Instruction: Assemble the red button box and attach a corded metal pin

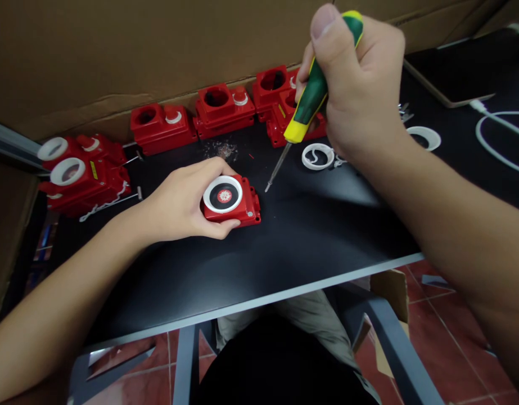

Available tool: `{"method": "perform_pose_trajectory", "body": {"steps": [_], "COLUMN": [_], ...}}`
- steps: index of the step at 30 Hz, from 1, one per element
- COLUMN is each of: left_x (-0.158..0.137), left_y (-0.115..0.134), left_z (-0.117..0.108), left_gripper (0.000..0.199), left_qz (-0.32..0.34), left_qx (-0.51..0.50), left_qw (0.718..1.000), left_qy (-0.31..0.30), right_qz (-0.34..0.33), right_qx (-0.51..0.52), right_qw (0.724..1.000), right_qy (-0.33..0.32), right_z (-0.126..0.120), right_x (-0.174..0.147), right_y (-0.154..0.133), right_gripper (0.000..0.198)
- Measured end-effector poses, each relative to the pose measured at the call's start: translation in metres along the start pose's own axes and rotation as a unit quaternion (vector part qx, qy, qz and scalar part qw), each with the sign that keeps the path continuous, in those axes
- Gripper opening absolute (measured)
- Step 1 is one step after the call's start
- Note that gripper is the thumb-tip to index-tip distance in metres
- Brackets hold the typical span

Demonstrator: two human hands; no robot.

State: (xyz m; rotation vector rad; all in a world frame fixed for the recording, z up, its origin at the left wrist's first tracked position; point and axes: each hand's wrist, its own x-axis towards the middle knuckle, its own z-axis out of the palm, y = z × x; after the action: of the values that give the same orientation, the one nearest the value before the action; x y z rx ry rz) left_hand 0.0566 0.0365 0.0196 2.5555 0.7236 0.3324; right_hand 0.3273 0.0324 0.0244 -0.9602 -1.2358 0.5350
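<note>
My left hand (192,197) is wrapped round a small red housing (247,203) on the black tabletop, thumb at its near side and fingers at the far side. A white ring (205,198) with a black disc inside it tops the housing, and a screw shows at its right corner. Raised to the upper right, my right hand (356,79) grips a green-and-yellow screwdriver (314,93). Its metal shaft points down and left, the tip a little right of the housing and apart from it.
Several red housings (225,112) line the cardboard wall at the back, with more (82,174) stacked at the left. Debris (223,149) lies behind my left hand. White rings (317,156), a tablet (448,73) and a white cable (501,140) are at the right. The table's grey edge (259,302) runs before me.
</note>
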Motion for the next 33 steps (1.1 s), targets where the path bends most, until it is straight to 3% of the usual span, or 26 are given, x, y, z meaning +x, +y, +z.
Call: {"method": "perform_pose_trajectory", "body": {"steps": [5,19,33], "left_x": [-0.001,-0.002,-0.003], "left_y": [0.007,0.019,0.021], "left_z": [0.005,0.010,0.011], "left_gripper": [0.052,0.047,0.047], "left_qz": [-0.005,0.028,0.033], "left_qx": [-0.016,-0.021,-0.017], "left_qw": [1.000,0.999,0.999], "left_qy": [-0.003,-0.014,-0.017], "right_qz": [0.017,0.028,0.028], "right_qx": [0.068,0.095,0.087], "right_qw": [0.996,0.994,0.995], "right_qy": [0.058,0.038,0.045], "right_z": [0.005,0.006,0.010], "right_x": [0.003,-0.002,-0.002], "right_y": [-0.009,-0.010,-0.006], "right_gripper": [0.083,0.069,0.075]}}
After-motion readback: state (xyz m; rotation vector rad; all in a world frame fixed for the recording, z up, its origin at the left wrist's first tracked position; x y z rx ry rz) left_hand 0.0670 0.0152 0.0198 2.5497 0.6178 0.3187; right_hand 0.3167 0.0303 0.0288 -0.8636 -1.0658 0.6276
